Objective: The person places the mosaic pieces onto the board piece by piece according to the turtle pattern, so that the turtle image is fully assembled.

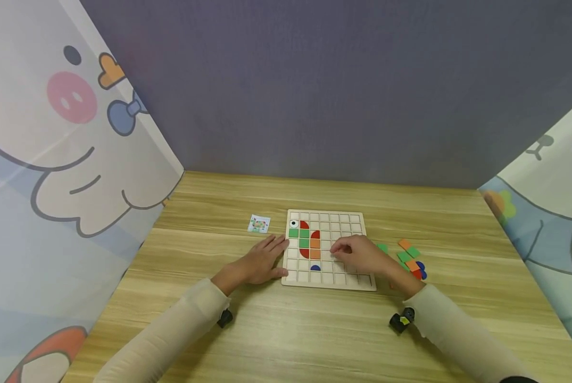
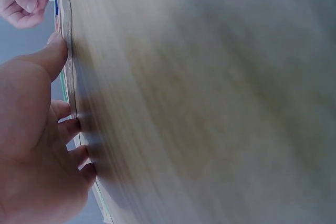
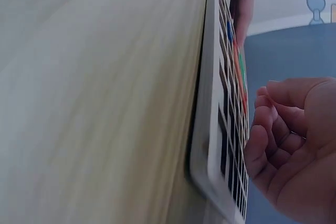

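A pale wooden grid board [image 1: 345,279] lies on the table. Its left edge has my left hand [image 1: 262,260] against it, fingers spread over the rim and thumb near the lower corner. Set in the cells are a white eye tile [image 1: 293,224], green squares [image 1: 304,242], orange squares [image 1: 315,254], red rounded pieces [image 1: 304,225] and a blue half-round piece [image 1: 315,268]. Over the board's right half, my right hand [image 1: 362,254] pinches what looks like a small reddish piece between thumb and forefinger [image 3: 263,96]. The fingers hide most of it, so its shape cannot be told.
Loose green, orange, red and blue pieces [image 1: 412,265] lie right of the board, partly overlapping. A small printed picture card [image 1: 259,224] is at the board's upper left. Grey panel [image 1: 314,90] and patterned cloth [image 1: 89,175] bound the wooden table [image 1: 286,330].
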`<state>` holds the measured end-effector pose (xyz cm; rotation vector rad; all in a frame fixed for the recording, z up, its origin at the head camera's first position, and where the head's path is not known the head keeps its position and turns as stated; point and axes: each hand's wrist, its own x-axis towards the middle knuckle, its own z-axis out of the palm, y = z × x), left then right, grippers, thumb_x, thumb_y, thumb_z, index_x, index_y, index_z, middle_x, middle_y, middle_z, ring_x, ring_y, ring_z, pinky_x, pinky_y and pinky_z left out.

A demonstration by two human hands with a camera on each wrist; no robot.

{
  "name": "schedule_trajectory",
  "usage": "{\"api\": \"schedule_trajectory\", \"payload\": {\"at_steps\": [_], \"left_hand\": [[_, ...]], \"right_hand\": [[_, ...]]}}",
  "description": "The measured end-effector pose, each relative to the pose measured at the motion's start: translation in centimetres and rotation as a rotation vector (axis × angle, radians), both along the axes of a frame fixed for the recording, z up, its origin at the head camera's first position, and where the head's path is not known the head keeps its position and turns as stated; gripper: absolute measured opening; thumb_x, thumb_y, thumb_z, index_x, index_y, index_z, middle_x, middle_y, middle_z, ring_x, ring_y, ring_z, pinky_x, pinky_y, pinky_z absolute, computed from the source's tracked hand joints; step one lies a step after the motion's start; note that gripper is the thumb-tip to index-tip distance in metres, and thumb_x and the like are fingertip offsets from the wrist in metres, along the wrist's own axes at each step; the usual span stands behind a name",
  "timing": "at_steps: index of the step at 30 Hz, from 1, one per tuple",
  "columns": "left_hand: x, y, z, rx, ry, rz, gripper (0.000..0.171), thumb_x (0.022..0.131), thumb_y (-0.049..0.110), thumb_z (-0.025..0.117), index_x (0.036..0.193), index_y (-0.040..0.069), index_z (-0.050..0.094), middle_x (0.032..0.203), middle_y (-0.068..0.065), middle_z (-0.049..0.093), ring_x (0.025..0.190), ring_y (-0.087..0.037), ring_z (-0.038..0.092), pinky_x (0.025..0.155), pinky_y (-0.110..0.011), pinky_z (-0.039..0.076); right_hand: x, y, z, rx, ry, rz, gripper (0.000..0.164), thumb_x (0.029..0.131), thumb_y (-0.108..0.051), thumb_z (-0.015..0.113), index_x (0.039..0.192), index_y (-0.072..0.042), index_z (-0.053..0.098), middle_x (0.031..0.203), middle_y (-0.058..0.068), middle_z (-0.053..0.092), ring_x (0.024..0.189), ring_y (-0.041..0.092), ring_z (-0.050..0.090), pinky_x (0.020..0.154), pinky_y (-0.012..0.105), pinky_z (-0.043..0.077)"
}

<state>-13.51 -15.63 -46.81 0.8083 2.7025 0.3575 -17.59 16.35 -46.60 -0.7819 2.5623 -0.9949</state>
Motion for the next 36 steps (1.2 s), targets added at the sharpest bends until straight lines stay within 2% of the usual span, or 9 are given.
{"api": "schedule_trajectory", "payload": {"at_steps": [11,19,24,32,36], "left_hand": [[0.0,0.0,0.3,-0.012,-0.009,0.002,0.08,0.104,0.049,0.053,0.162,0.004,0.022,0.17,-0.017,0.02,0.158,-0.04,0.015,0.128,-0.054,0.019],[0.1,0.1,0.4,-0.009,-0.019,0.0,0.08,0.104,0.047,0.053,0.162,0.003,0.021,0.17,-0.017,0.019,0.158,-0.041,0.014,0.128,-0.055,0.018],[0.1,0.1,0.4,-0.012,-0.02,0.001,0.08,0.104,0.048,0.053,0.162,0.003,0.021,0.17,-0.017,0.019,0.158,-0.041,0.014,0.128,-0.054,0.018],[0.1,0.1,0.4,-0.001,-0.024,0.001,0.08,0.104,0.047,0.054,0.162,0.003,0.022,0.17,-0.017,0.02,0.158,-0.041,0.014,0.128,-0.054,0.018],[0.1,0.1,0.3,-0.003,-0.017,-0.003,0.08,0.104,0.047,0.054,0.162,0.003,0.022,0.17,-0.018,0.02,0.158,-0.041,0.015,0.128,-0.054,0.018]], "right_hand": [[-0.8,4.8,0.2,0.015,0.02,-0.108,0.016,0.101,-0.019,0.064,0.11,-0.012,0.075,0.097,0.001,0.071,0.086,0.011,0.061,0.074,0.025,0.053],[-1.2,7.9,0.3,0.053,0.056,-0.156,0.019,0.1,-0.017,0.064,0.115,-0.009,0.074,0.099,0.003,0.072,0.089,0.013,0.063,0.075,0.029,0.053],[-1.3,9.0,0.2,0.078,0.065,-0.192,0.021,0.098,-0.016,0.067,0.116,-0.009,0.074,0.1,0.004,0.072,0.089,0.015,0.064,0.074,0.03,0.052],[-1.4,10.1,-0.3,0.123,0.083,-0.199,0.023,0.095,-0.014,0.071,0.117,-0.007,0.073,0.104,0.008,0.072,0.096,0.023,0.067,0.082,0.043,0.056],[-1.3,10.3,-0.4,0.123,0.051,-0.193,0.027,0.094,-0.015,0.072,0.119,-0.004,0.072,0.108,0.011,0.071,0.096,0.023,0.067,0.081,0.041,0.056]]}}
